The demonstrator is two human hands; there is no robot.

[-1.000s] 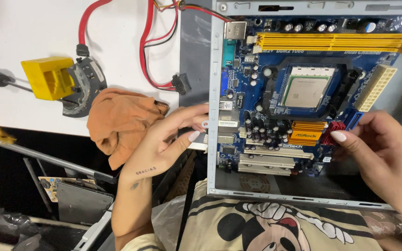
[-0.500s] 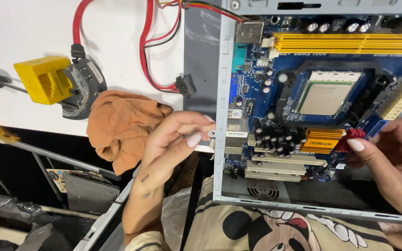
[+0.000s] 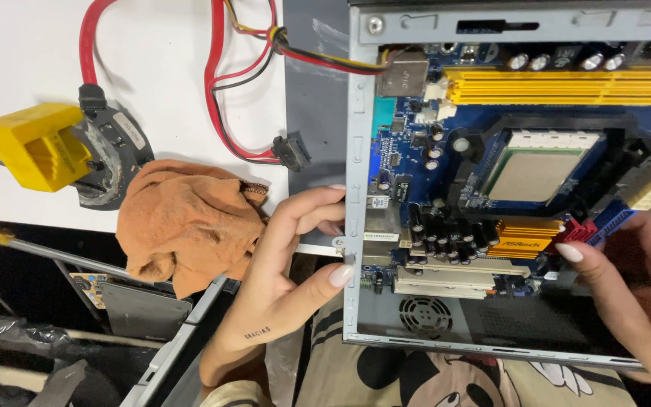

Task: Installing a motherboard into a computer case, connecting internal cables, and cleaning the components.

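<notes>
Grey metal case (image 3: 356, 113) holds blue motherboard (image 3: 446, 188); left hand (image 3: 288, 279) grips edge.

Place: a computer repair bench, workshop-like rather than a tidy office.
Main sign: an opened grey metal computer case (image 3: 356, 188) lies on its side at the right, with a blue motherboard (image 3: 446, 173) bare inside it, its processor socket (image 3: 540, 173) and yellow memory slots (image 3: 566, 87) exposed.
Bench: a white tabletop (image 3: 160, 75) at far left, scuffed, with loose red data cables (image 3: 216, 90) trailing over it.
Clutter: a yellow plastic block (image 3: 35, 143) and a crumpled orange rag (image 3: 186, 222) near the table's edge.
Below: dark metal parts and panels (image 3: 137, 309) stacked under the table, near left.
</notes>
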